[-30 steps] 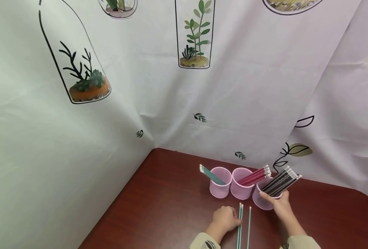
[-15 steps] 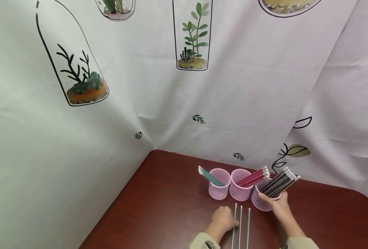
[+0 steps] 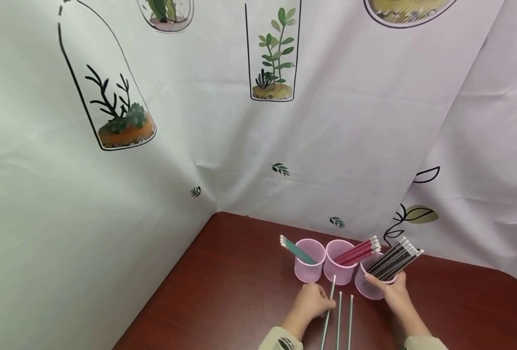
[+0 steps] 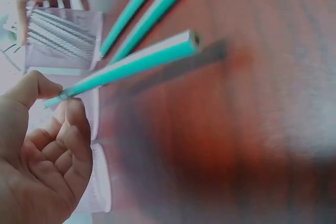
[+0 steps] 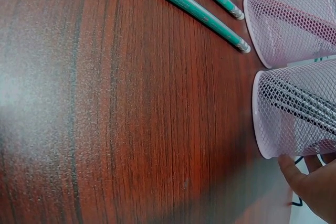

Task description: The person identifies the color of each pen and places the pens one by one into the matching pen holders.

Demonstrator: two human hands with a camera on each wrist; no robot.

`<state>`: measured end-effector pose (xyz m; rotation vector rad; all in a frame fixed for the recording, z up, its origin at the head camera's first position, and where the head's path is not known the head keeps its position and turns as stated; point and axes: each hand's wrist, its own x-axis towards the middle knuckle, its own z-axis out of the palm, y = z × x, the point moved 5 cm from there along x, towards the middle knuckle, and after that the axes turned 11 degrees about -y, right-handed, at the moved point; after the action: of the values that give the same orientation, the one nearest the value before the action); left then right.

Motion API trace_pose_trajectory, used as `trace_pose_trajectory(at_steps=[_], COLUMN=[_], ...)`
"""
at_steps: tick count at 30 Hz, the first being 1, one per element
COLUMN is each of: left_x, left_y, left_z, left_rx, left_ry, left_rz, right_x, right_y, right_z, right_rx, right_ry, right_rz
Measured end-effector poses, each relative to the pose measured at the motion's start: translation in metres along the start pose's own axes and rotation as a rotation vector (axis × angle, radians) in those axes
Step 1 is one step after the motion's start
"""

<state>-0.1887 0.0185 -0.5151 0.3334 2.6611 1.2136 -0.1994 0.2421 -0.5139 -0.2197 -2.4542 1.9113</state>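
Observation:
My left hand (image 3: 311, 301) pinches a green pencil (image 4: 142, 64) between thumb and fingertips near its white eraser end. In the left wrist view the pencil is raised off the table, its shadow below it. Two more green pencils (image 3: 339, 321) lie side by side to its right. My right hand (image 3: 394, 294) grips the rightmost pink mesh pencil cup (image 3: 366, 287), thumb on the near side of the rim. Black pencils (image 3: 394, 260) with white erasers lean rightward in that cup. Part of the right hand is cut off in its wrist view.
A middle pink cup (image 3: 338, 273) holds red pencils (image 3: 358, 253) leaning right. The left pink cup (image 3: 307, 272) has green pencils (image 3: 299, 252) leaning left. The cups stand in a row on the brown table (image 3: 223, 282), before a patterned cloth (image 3: 223, 121).
My left hand has separated one green pencil from the pencil beside it, slid it left, then lifted and tilted it, its eraser end moving towards the cups. The right hand stays on its cup.

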Motion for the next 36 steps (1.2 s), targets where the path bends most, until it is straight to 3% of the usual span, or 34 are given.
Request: trace_pose_trajectory(at_steps=[4, 10, 12, 17, 21, 27, 36], left_x=[0.0, 0.007, 0.008, 0.01, 0.011, 0.014, 0.017], left_y=[0.007, 0.023, 0.028, 0.035, 0.037, 0.041, 0.05], left_z=[-0.007, -0.023, -0.028, -0.039, -0.047, -0.059, -0.086], left_rx=[-0.111, -0.044, -0.03, -0.04, -0.063, -0.05, -0.109], left_ry=[-0.025, 0.026, 0.042, 0.077, 0.097, 0.14, 0.24], left_rz=[0.004, 0.055, 0.065, 0.065, 0.093, 0.133, 0.193], right_x=[0.0, 0.003, 0.009, 0.018, 0.016, 0.007, 0.002], right_y=[0.001, 0.0, 0.009, 0.025, 0.019, 0.007, 0.002], right_z=[0.0, -0.001, -0.002, -0.006, -0.005, 0.0, 0.001], right_rx=[-0.015, -0.049, -0.054, -0.056, -0.02, -0.013, -0.003], right_ry=[0.038, 0.048, 0.061, 0.077, 0.057, 0.049, 0.016], right_rz=[-0.034, -0.065, -0.096, -0.176, -0.206, -0.118, -0.004])
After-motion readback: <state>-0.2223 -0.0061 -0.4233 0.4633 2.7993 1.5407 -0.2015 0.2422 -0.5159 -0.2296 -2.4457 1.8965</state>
